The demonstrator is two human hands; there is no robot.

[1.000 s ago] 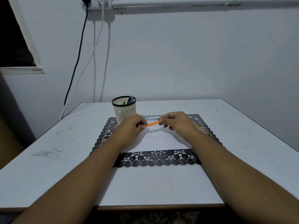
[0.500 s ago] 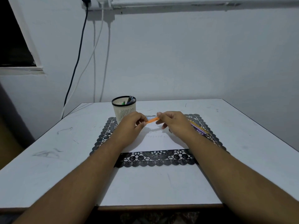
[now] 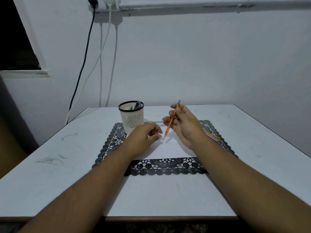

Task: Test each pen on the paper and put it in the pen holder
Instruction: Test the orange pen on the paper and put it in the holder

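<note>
**Orange pen held over the paper**

The right hand [image 3: 183,125] grips the orange pen [image 3: 171,121] in its fingers, tip tilted down above the paper [image 3: 170,148]. The left hand [image 3: 143,138] rests on the paper, fingers curled and empty, just beside the pen holder [image 3: 131,118]. More pens [image 3: 212,137] lie on the lace mat [image 3: 111,145] on the table [image 3: 67,174].
</note>
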